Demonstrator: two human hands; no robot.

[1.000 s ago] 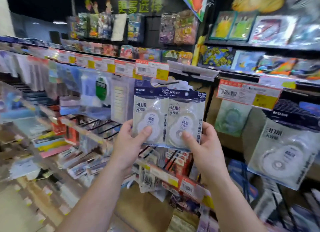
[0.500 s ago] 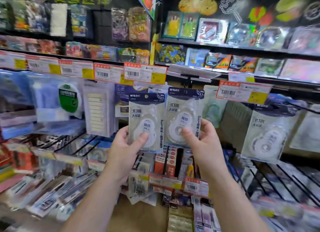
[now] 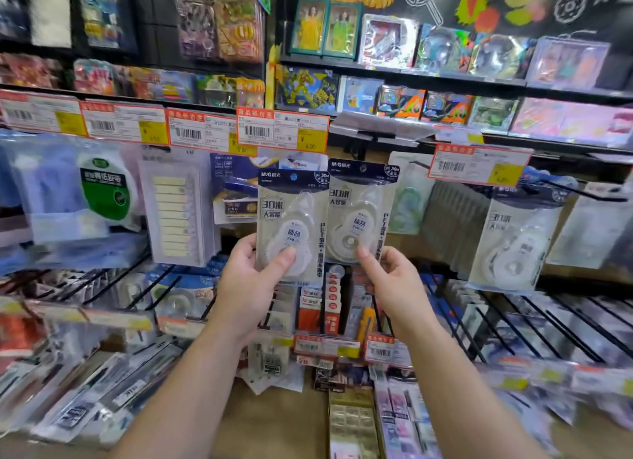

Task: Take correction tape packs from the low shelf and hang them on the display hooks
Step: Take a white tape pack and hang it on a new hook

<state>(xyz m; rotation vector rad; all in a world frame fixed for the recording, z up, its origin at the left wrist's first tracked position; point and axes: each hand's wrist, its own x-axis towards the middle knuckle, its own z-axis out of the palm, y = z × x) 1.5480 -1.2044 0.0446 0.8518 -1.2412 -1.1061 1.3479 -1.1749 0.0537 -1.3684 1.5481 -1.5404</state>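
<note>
I hold two correction tape packs upright, side by side, before the display. My left hand (image 3: 251,280) grips the left pack (image 3: 291,215) by its lower part, thumb on the front. My right hand (image 3: 390,287) pinches the right pack (image 3: 359,205) at its bottom edge; this pack sits slightly higher. Both have dark blue headers and a white tape dispenser under clear plastic. A matching pack (image 3: 513,239) hangs on a hook at the right, under a red price tag (image 3: 479,164). Black display hooks (image 3: 582,191) jut out beside it.
Price labels (image 3: 282,129) line the rail above the packs. Sticky notes (image 3: 174,215) and a green tape pack (image 3: 106,191) hang at the left. Bare black wire hooks (image 3: 534,325) stick out at lower right. Toy boxes (image 3: 387,40) fill the upper shelves.
The view has swung right and come closer to the display. Both hands kept their packs, and the right pack now stands a little higher than the left one.
</note>
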